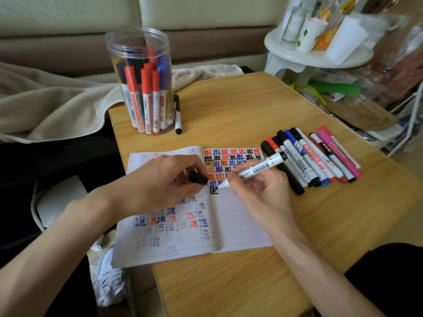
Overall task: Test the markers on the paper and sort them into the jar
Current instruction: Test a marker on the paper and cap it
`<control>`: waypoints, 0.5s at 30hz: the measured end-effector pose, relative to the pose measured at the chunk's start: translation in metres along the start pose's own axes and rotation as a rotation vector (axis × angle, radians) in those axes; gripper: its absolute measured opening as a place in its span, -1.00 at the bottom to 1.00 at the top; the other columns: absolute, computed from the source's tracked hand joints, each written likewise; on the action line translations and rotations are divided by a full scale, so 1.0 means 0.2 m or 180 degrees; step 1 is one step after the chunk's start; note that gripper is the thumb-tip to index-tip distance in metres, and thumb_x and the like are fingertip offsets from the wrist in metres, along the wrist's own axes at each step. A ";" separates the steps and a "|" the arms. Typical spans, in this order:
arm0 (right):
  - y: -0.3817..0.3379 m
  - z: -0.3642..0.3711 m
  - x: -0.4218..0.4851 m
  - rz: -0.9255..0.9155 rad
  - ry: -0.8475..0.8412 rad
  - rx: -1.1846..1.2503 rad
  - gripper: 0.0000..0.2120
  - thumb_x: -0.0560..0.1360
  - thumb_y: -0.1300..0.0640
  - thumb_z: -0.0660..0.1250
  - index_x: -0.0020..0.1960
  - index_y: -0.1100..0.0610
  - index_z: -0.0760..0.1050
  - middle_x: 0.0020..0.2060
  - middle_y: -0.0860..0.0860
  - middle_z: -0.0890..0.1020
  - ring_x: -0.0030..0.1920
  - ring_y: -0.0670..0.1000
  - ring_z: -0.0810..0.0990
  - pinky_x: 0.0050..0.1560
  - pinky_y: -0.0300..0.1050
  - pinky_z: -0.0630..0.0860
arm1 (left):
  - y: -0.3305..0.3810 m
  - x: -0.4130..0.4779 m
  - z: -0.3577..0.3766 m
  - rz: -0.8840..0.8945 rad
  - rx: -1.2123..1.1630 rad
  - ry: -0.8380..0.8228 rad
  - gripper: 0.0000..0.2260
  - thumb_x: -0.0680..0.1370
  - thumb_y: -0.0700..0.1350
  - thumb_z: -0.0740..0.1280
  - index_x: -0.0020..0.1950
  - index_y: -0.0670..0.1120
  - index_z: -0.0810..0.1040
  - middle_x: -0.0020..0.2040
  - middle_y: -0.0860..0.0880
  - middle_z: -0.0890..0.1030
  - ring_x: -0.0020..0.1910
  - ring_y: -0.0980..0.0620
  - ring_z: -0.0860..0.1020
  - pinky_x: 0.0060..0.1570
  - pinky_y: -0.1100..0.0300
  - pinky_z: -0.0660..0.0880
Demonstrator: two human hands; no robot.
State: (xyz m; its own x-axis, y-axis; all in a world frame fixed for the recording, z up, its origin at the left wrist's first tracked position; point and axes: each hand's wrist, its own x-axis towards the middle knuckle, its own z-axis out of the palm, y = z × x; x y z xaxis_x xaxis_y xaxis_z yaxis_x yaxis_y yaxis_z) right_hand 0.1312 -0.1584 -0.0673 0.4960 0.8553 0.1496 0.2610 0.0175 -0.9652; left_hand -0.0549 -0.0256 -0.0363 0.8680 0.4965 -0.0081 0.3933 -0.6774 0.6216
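An open lined notebook covered in red, blue and black test marks lies on the wooden table. My right hand grips an uncapped white whiteboard marker, its tip on the page beside a fresh black mark. My left hand rests on the left page and pinches the black cap. A clear plastic jar with several red, blue and black markers stands at the table's far left. A row of several loose markers lies right of the notebook.
One black-capped marker lies next to the jar. A beige blanket drapes over the sofa at left. A white stool with cups and packets stands at the far right, with clutter below it.
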 end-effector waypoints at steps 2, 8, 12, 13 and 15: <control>0.00 0.00 0.00 -0.0006 0.0059 -0.0035 -0.94 0.50 0.26 0.50 -0.08 0.12 0.69 -0.34 -0.06 0.70 -0.35 -0.11 0.59 -0.34 -0.25 0.49 | 0.00 0.00 0.00 0.0002 0.0009 0.0000 -0.86 0.59 0.00 0.40 0.13 0.17 0.56 -0.10 0.25 0.59 -0.08 0.16 0.54 -0.12 0.37 0.47; 0.01 0.01 0.00 -0.0058 0.0072 -0.0089 -0.93 0.49 0.28 0.50 -0.10 0.14 0.68 -0.35 -0.04 0.69 -0.36 -0.12 0.54 -0.35 -0.28 0.46 | 0.00 0.00 0.00 0.0018 0.0057 0.0014 -0.87 0.59 0.01 0.40 0.12 0.18 0.56 -0.12 0.28 0.58 -0.09 0.17 0.54 -0.12 0.39 0.46; -0.01 0.01 0.00 -0.0057 0.0008 -0.0110 -0.90 0.46 0.25 0.51 -0.16 0.07 0.67 -0.35 -0.05 0.70 -0.37 -0.14 0.54 -0.38 -0.26 0.44 | -0.01 0.00 0.00 0.0033 0.0068 -0.0002 -0.88 0.60 0.06 0.37 0.13 0.18 0.55 -0.09 0.23 0.60 -0.09 0.16 0.55 -0.11 0.32 0.49; -0.02 0.01 -0.01 -0.0058 -0.0030 -0.0123 -0.88 0.46 0.25 0.51 -0.18 0.05 0.66 -0.35 -0.07 0.70 -0.38 -0.15 0.55 -0.39 -0.25 0.44 | -0.01 0.00 0.00 0.0042 0.0080 -0.0005 -0.88 0.60 0.08 0.36 0.13 0.19 0.55 -0.08 0.22 0.60 -0.09 0.16 0.55 -0.11 0.31 0.49; -0.03 0.01 -0.01 -0.0015 -0.0050 -0.0097 -0.89 0.46 0.25 0.51 -0.17 0.06 0.66 -0.33 -0.08 0.71 -0.36 -0.14 0.58 -0.38 -0.25 0.47 | -0.01 0.00 0.00 0.0063 0.0066 -0.0002 -0.88 0.60 0.10 0.33 0.13 0.19 0.55 -0.07 0.23 0.60 -0.08 0.20 0.55 -0.11 0.33 0.48</control>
State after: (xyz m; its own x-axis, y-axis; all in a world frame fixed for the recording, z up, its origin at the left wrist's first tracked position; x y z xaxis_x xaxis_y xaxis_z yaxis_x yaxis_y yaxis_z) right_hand 0.1274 -0.1592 -0.0630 0.4818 0.8633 0.1505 0.2886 0.0058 -0.9574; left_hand -0.0551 -0.0240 -0.0376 0.8759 0.4825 0.0036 0.3822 -0.6983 0.6052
